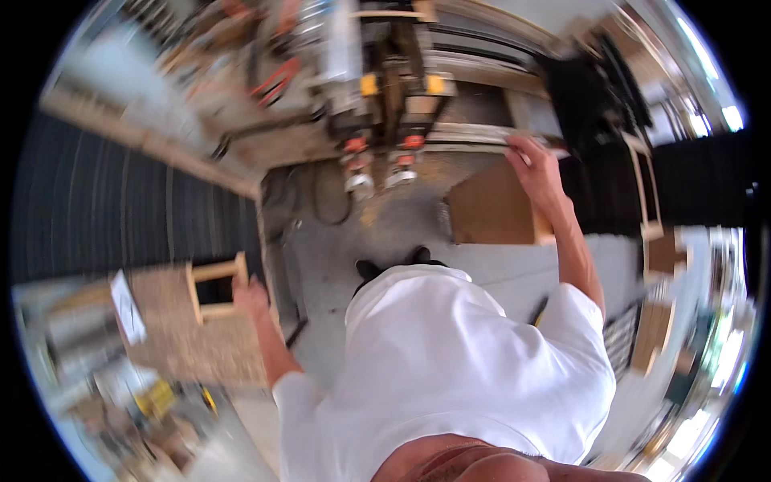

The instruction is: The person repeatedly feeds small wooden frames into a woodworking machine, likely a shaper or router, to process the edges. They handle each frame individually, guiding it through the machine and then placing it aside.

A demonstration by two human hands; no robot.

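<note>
At the left, my left hand (pixel 253 297) is closed round the side of a small rectangular wooden frame (pixel 193 296) with a dark opening. The frame is by the edge of a particleboard panel (pixel 201 349). On the other side, my right hand (pixel 536 170) reaches out above a brown cardboard box (pixel 490 207), near the machine's rails. Its thumb and fingers look apart and slightly bent, and nothing shows between them, though they are a little blurred.
Ahead stands a machine (pixel 389 104) with two orange-and-silver clamp-like heads. Black ribbed surfaces (pixel 128 201) lie to the left and a black belt (pixel 699 181) to the right, with another light wooden frame (pixel 641 185) on it. A dark hose (pixel 329 221) hangs near the grey floor.
</note>
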